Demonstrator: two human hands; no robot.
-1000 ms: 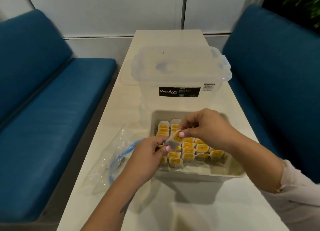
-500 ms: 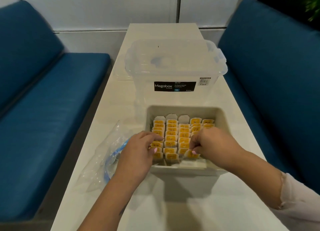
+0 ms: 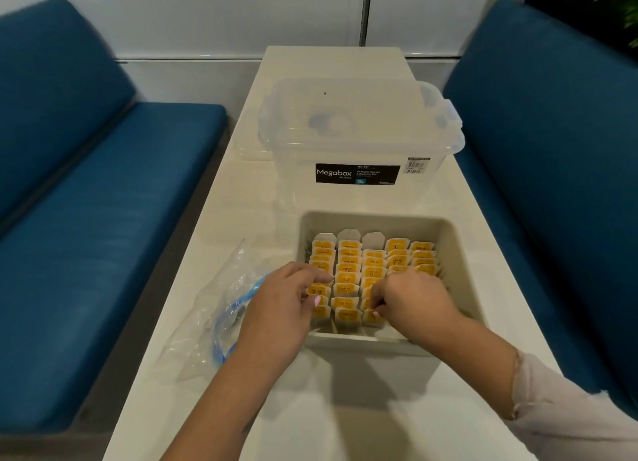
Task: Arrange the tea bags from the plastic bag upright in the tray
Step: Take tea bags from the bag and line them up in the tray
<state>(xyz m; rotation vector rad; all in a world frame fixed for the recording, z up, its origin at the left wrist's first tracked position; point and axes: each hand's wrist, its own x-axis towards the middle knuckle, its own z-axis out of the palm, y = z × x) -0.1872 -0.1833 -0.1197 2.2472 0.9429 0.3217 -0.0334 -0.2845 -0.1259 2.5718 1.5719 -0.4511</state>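
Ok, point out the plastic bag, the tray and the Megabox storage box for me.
plastic bag (image 3: pixel 207 308): head view, crumpled clear middle.
tray (image 3: pixel 462 253): head view, bare right wall.
Megabox storage box (image 3: pixel 357 174): head view, black front label.

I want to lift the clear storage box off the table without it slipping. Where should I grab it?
Take the clear storage box with both hands under its projecting rim, at the left and right ends, coming in from the sides. The walls look smooth and taper downward, while the rim and the blue-tinted latch on the right end give an edge to hook fingers under.
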